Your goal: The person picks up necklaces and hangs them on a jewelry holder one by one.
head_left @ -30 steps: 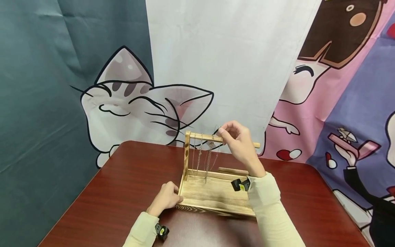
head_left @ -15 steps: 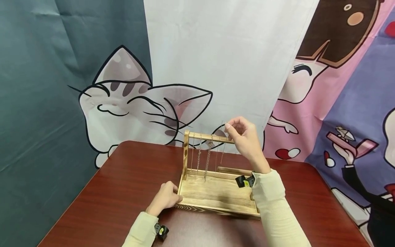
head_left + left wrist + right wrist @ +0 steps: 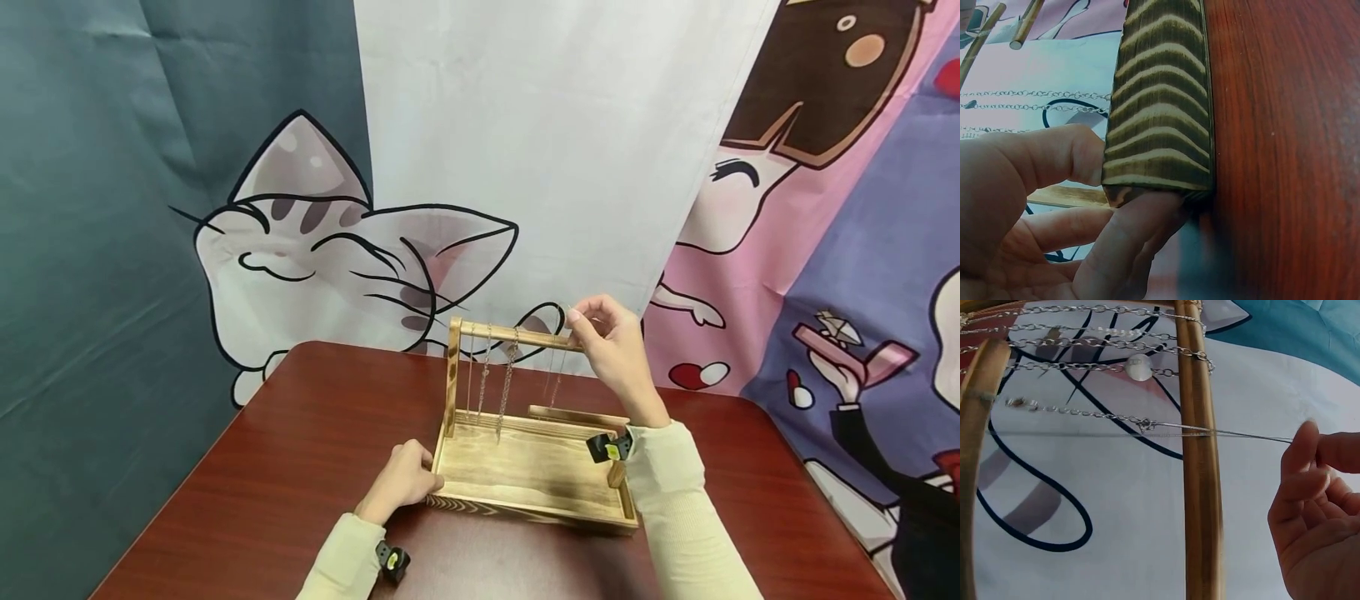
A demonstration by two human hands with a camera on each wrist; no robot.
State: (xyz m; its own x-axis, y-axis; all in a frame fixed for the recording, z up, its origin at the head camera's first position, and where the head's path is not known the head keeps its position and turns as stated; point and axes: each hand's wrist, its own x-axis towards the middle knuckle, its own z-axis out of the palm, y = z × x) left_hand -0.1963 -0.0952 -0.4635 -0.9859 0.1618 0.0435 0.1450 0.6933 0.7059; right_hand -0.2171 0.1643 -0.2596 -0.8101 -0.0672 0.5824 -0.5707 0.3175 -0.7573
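Observation:
My right hand (image 3: 617, 350) pinches a thin silver necklace (image 3: 1110, 416) between thumb and fingertips, just above the wooden bar (image 3: 528, 337) of a jewelry stand. The doubled chain passes across the bar in the right wrist view, and its lower part hangs below. Several other silver necklaces (image 3: 507, 387) hang on the bar farther left, one with a round whitish bead (image 3: 1139, 367). My left hand (image 3: 402, 477) grips the front left corner of the stand's wooden tray (image 3: 525, 479). In the left wrist view, thumb and fingers wrap the striped front edge (image 3: 1159, 106).
The stand rests on a reddish-brown table (image 3: 315, 425). A small wooden strip (image 3: 573, 416) runs along the tray's back edge. Behind the table hangs a printed cloth backdrop (image 3: 570, 150) with a cartoon cat. Each wrist wears a small black camera (image 3: 609, 448).
My right hand has moved right along the bar with the necklace, rising slightly and then lowering. The other necklaces still hang at the left. My left hand keeps its place on the tray corner.

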